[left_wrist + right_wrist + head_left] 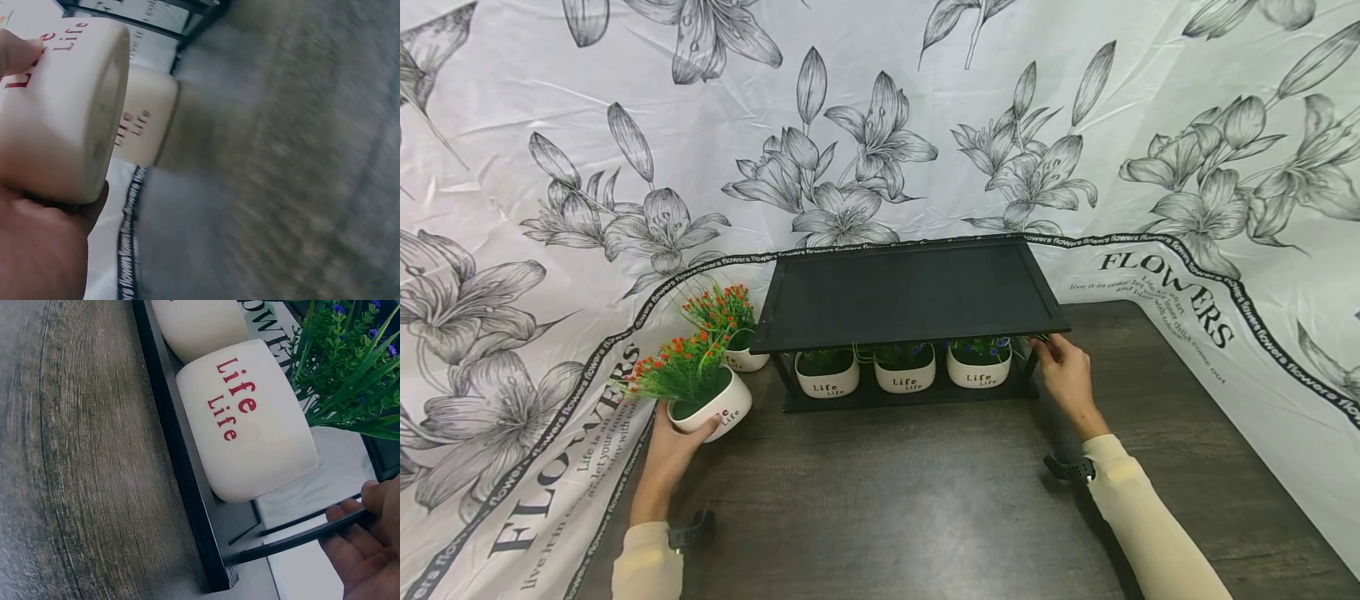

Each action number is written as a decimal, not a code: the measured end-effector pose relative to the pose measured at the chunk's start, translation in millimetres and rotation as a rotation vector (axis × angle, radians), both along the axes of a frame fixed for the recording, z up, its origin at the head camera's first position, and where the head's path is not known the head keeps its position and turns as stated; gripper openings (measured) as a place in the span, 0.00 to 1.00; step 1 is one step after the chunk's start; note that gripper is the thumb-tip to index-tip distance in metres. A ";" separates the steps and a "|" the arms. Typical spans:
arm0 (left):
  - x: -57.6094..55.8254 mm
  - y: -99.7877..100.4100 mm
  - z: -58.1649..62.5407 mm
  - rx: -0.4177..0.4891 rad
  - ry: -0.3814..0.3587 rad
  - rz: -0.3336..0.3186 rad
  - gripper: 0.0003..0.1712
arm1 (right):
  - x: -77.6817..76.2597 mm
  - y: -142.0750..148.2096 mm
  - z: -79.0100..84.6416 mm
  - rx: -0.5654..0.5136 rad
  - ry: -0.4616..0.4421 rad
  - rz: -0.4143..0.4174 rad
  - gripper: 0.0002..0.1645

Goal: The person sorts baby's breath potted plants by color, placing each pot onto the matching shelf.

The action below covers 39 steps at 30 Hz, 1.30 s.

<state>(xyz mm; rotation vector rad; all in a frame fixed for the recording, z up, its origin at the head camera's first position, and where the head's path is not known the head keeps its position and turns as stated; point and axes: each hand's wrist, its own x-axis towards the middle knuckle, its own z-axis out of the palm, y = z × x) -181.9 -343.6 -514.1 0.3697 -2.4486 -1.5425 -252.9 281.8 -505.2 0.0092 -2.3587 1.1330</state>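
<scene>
My left hand grips a white flowerpot with orange-red artificial flowers, tilted to the left. Its thumb lies on the lettered front, and the pot's underside shows in the left wrist view. A black two-tier shelf stands at the back of the table. At its right end my right hand holds the thin side post between thumb and fingers. On the lower tier sit three white pots, the rightmost one with blue-purple flowers.
Another white pot with orange-red flowers stands left of the shelf, close behind the held one. A dark wood-grain table lies in front. White flower-printed cloth hangs behind and along both sides.
</scene>
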 end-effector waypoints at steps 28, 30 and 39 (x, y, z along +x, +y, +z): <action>-17.6 33.5 94.5 0.130 0.318 0.072 0.39 | -0.3 3.1 -2.1 -0.001 -0.024 0.013 0.16; -19.6 39.0 102.6 0.140 0.336 0.059 0.38 | -0.6 3.2 -2.3 0.000 -0.022 0.012 0.16; -31.0 74.5 133.8 0.153 0.434 -0.077 0.36 | -1.0 3.3 -3.2 -0.008 -0.016 0.010 0.15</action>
